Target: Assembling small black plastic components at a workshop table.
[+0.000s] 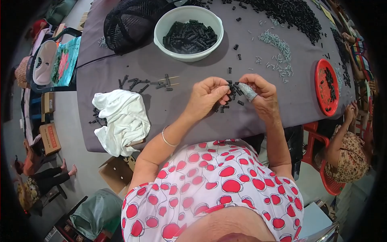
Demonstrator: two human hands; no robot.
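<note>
Over the grey-covered table, my left hand [209, 96] is closed in a pinch, with a small black plastic part [230, 83] at its fingertips. Facing it, my right hand [263, 95] pinches another small black plastic part [237, 84]. A grey, speckled wrap [247, 92] covers the right thumb. The two sets of fingertips are close together, and whether the parts touch is too small to tell. Several loose black parts [240, 103] lie on the cloth beneath and between the hands.
A white bowl [159, 40] of black parts stands beyond my hands, beside a black mesh bag [131, 24]. Small silvery screws [278, 46] and a black heap [292, 16] lie far right. A red tray [321, 101], white cloth [121, 121] and thin sticks [173, 84] are also there.
</note>
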